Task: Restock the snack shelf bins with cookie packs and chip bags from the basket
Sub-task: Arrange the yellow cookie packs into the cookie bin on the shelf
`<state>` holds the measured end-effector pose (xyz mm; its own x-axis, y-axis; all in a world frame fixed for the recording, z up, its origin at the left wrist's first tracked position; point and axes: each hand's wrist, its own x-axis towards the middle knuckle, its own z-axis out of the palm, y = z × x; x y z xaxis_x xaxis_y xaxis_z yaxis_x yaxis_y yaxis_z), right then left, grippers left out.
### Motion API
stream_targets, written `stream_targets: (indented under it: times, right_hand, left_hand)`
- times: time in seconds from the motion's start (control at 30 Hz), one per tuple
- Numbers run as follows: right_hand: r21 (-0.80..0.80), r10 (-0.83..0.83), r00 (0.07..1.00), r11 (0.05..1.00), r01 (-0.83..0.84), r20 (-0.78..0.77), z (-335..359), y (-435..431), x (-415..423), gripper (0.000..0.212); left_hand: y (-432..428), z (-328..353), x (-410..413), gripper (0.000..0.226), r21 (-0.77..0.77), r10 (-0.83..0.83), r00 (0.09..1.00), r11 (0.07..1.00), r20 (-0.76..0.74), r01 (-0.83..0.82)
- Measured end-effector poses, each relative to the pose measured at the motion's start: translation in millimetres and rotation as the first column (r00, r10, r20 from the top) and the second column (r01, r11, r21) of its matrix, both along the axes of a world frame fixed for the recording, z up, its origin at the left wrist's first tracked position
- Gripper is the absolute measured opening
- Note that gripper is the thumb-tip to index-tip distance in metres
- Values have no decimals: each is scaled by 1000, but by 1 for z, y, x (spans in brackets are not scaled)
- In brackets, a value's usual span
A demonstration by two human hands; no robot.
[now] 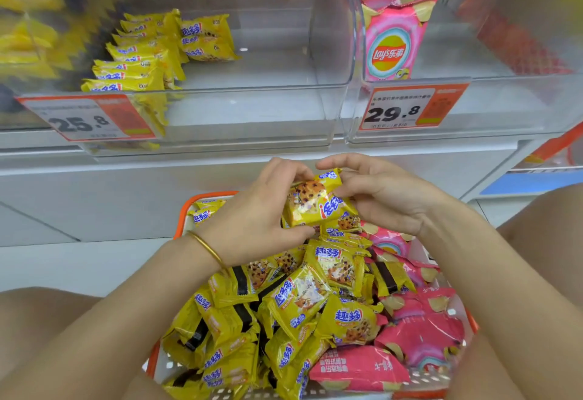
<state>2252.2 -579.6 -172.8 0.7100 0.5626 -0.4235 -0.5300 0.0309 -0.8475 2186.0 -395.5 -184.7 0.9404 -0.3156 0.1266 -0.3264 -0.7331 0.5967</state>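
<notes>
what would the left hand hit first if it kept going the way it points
Probably the right hand, which holds the other side of the cookie pack that the left hand grips. Past it lies the shelf edge, though depth is unclear.

A white shelf runs across the view. Two clear bins stand side by side on it, their fronts at its front edge. The left bin holds yellow cookie packs stacked in its left half. The right bin has a pink chip bag upright in its front left corner. Each front bears a price tag. At the shelf's left end are blurred yellow packs, perhaps in another bin.
</notes>
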Motion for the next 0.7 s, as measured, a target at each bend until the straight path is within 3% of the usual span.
stream_targets:
  times: [0.13,0.2,0.33,0.5,0.6,0.7]
  right_hand:
    - [37,-29,997,999,31,-67,6,2,-9,52]
    - [46,-54,999,997,54,-6,11,10,-22,55]
    - [53,-264,904,964,261,336,40,39,-36,28]
    - [73,-286,631,937,342,721,109,82,15,31]
    - [-139,-76,463,900,414,883,121,126,74,34]
    - [-557,464,309,707,435,830,103,173,120,34]
  left_hand:
    - [6,4,3,56,-92,123,990,989,73,-116]
    - [5,8,3,56,-81,155,975,986,158,-144]
    - [12,33,5,62,-145,161,928,982,337,-118]
    - [62,76,25,48,-217,352,791,935,501,-279]
    - [101,85,51,49,46,456,730,833,509,-552]
    - [116,80,60,56,240,473,720,725,507,-645]
